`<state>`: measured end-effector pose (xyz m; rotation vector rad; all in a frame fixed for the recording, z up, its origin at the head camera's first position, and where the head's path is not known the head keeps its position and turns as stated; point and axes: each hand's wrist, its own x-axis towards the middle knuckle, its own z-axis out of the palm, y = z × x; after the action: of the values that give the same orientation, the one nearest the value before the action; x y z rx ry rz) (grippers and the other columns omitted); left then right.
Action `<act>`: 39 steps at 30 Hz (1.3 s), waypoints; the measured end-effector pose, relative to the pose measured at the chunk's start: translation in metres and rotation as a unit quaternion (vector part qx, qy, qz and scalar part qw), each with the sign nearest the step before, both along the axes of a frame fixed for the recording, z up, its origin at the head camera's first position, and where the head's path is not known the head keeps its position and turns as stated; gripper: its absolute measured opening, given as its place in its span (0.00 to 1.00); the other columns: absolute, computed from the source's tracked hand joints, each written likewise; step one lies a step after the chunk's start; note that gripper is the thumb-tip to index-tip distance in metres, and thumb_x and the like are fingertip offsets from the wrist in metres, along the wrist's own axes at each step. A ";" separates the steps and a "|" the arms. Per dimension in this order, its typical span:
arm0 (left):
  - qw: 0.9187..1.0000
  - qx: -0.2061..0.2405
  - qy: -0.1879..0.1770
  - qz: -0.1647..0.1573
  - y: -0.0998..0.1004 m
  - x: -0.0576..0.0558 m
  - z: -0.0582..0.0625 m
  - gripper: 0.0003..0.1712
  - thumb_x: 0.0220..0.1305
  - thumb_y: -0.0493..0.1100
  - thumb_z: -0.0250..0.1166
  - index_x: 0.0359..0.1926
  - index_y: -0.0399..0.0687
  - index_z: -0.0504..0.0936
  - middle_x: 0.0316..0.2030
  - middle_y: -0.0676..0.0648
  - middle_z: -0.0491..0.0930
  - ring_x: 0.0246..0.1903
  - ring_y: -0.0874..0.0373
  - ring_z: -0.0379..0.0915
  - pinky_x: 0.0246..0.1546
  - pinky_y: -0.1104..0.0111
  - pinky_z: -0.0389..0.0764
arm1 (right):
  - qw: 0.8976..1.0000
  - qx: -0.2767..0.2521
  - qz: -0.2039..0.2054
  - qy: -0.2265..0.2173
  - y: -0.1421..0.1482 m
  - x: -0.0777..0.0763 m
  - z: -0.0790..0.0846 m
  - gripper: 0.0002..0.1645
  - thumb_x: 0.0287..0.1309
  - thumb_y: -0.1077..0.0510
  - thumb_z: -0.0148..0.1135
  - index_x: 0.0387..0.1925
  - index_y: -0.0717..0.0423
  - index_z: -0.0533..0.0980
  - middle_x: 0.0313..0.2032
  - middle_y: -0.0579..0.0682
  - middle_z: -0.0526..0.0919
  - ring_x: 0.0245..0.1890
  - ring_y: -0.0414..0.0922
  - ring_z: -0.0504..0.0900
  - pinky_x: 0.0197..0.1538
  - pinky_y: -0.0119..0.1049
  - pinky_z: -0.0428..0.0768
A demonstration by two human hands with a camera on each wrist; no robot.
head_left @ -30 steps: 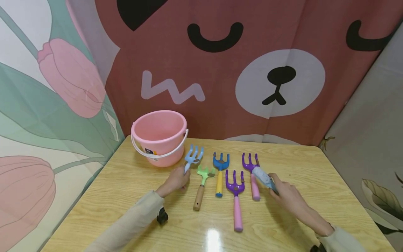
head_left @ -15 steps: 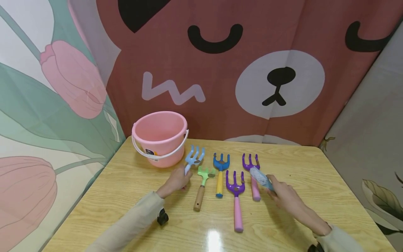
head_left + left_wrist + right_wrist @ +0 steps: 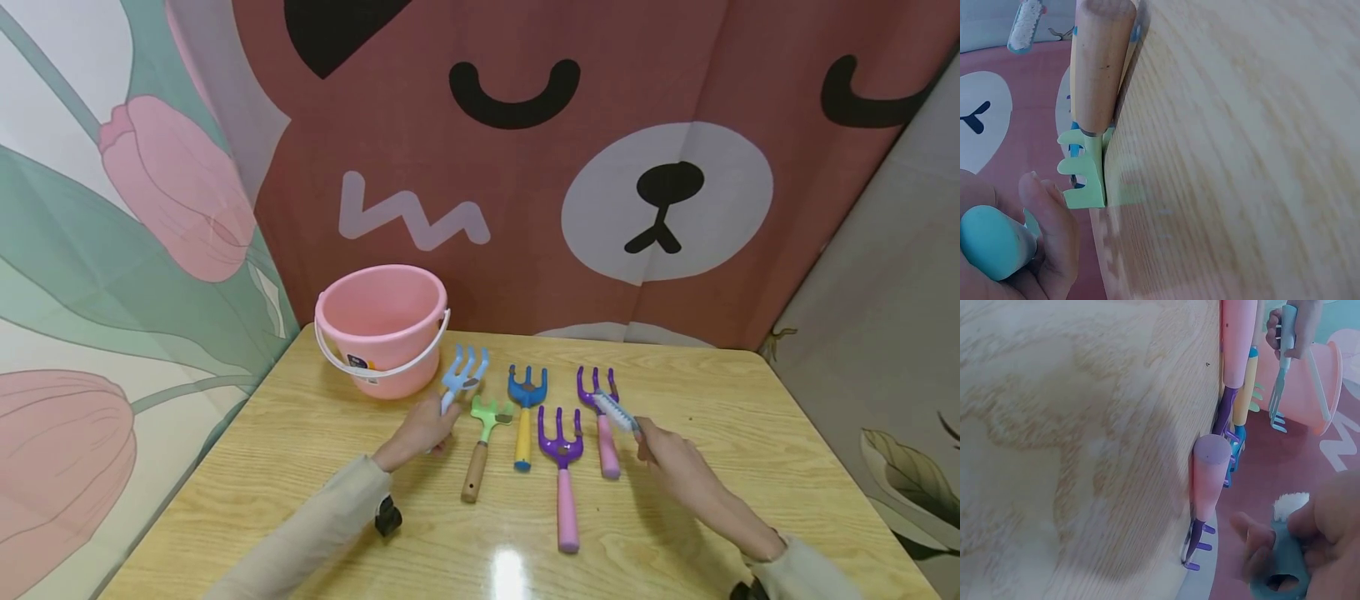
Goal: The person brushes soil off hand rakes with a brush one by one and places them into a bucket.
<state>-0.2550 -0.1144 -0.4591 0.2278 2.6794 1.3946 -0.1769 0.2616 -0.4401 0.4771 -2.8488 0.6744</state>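
In the head view my left hand (image 3: pixel 418 432) grips the handle of a light blue hand fork (image 3: pixel 461 379), its tines pointing away beside the pink bucket (image 3: pixel 386 358). The left wrist view shows the fingers curled round the teal handle end (image 3: pixel 994 242). My right hand (image 3: pixel 681 461) holds a scrubbing brush (image 3: pixel 618 412) with a blue body and white bristles (image 3: pixel 1291 505). From the head, the brush overlaps the back purple hand fork (image 3: pixel 607 450), which has a pink handle. Brown specks of dirt mark the light blue fork's tines.
Between the hands lie a green hand fork (image 3: pixel 475 471) with a wooden handle, a blue fork (image 3: pixel 522 437) with a yellow handle, and a second purple fork (image 3: pixel 567 508). The bucket stands at the back left of the wooden table (image 3: pixel 675 550), before a printed curtain (image 3: pixel 525 208).
My right hand has shifted slightly left and turned the brush, so its bristles now show side-on. The left hand holds the light blue fork almost still.
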 end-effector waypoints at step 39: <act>1.000 -0.004 0.019 -0.018 -0.003 -0.001 0.001 0.12 0.71 0.42 0.55 0.42 0.35 0.67 0.16 0.42 0.75 0.06 0.59 0.69 0.07 0.67 0.73 | 0.999 0.009 0.009 0.051 -0.014 -0.010 0.002 0.17 0.69 0.64 0.57 0.53 0.75 0.74 0.25 0.47 0.70 0.22 0.40 0.65 0.22 0.32 0.66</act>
<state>-0.2560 -0.1175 -0.4579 0.3029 2.6968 1.3838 -0.1868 0.2479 -0.4385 0.5242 -2.7602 0.6100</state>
